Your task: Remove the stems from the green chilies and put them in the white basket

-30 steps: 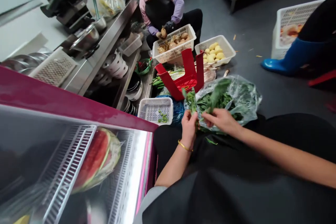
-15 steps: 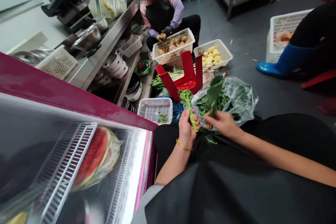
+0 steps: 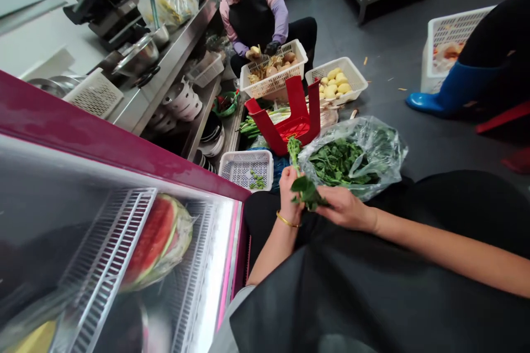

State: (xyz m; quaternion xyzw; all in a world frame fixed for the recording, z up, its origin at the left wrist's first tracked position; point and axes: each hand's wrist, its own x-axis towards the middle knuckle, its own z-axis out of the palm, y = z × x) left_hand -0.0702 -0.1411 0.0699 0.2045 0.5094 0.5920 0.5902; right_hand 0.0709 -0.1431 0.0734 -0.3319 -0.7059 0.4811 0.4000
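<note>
My left hand, a gold bangle at its wrist, is closed round a broccolini stalk whose green head points away from me. Dark green leaves are pinched in my right hand, right beside the left one and partly covering its fingers. Whether those leaves still join the stalk I cannot make out. Just beyond my hands lies an open clear plastic bag full of leafy greens. A white basket with a few small green pieces stands to the left.
An upturned red stool stands ahead. Behind it a co-worker peels over a basket of brown tubers, beside a basket of potatoes. An open fridge borders my left. Someone's blue boot is at right.
My right hand has moved left and nearer to me, bringing the leaves from above the bag to in front of my left hand. My left hand keeps the stalk, now more upright.
</note>
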